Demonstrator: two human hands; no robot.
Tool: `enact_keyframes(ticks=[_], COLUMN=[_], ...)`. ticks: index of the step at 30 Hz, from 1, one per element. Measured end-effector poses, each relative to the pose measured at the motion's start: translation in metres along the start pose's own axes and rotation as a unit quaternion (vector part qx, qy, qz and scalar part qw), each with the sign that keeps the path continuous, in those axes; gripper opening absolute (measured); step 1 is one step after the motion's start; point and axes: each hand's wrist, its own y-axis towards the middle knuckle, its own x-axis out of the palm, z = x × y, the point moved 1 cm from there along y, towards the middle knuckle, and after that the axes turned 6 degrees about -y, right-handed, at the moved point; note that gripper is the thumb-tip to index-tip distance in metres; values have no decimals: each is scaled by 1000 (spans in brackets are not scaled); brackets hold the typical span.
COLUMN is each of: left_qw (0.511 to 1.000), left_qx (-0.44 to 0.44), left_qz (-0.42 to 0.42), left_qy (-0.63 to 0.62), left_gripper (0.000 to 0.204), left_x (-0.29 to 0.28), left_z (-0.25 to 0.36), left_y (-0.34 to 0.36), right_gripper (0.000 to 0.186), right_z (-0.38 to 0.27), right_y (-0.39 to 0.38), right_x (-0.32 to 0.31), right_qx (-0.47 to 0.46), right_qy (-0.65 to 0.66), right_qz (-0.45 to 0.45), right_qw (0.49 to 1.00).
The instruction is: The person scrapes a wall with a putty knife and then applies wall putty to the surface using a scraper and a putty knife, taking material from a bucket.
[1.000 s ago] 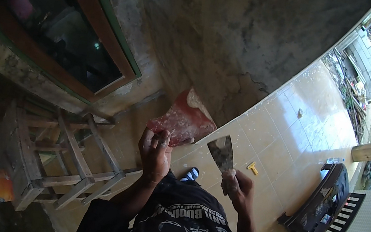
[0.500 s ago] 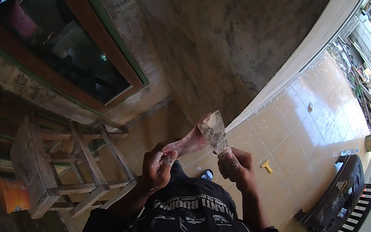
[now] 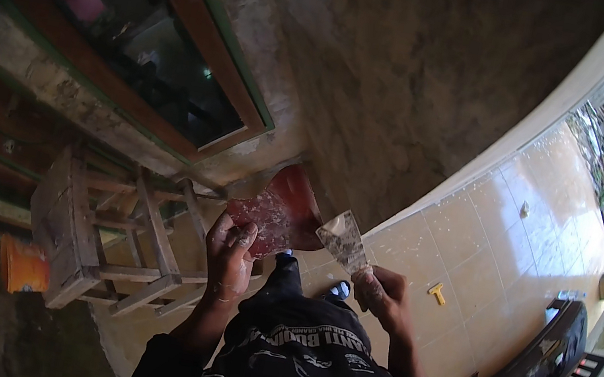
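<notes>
My left hand is closed on the near left edge of a curved dark red sheet, smeared with whitish residue. The sheet's broad face shows, turned up. In my right hand is a putty knife, gripped low by its handle, most of which my fingers hide. Its wide blade points up and to the left, speckled with grey-white filler. The blade's corner is close to the sheet's right edge; whether they touch I cannot tell. Pale residue marks the fingers of both hands.
A wooden stool lies at the left, by an orange bucket. Ahead rises a rough plastered wall, with a framed window left of it. On the tiled floor are a yellow tool and, at right, a black couch-like piece.
The red sheet has turned from nearly edge-on to broad face up, and my left hand has shifted left with it. The putty knife has moved slightly down, away from the sheet's face.
</notes>
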Motion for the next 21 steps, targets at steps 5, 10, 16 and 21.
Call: enact_keyframes(ticks=[5, 10, 16, 21], left_qw=[962, 982, 984, 992], left_qx=[18, -176, -147, -35], left_qz=[-61, 49, 55, 98], left_qy=[265, 38, -80, -76], left_gripper=[19, 27, 32, 33], left_x=[-12, -45, -90, -149], left_z=[3, 2, 50, 104], left_y=[-28, -44, -53, -78], right_gripper=[36, 25, 42, 34], right_z=[-3, -28, 11, 25], right_y=[19, 54, 65, 64], right_x=[5, 35, 81, 131], right_qx=[-10, -131, -358, -395], right_qy=[-36, -130, -378, -478], right_qz=[-26, 25, 66, 28], right_qw=[999, 983, 851, 784])
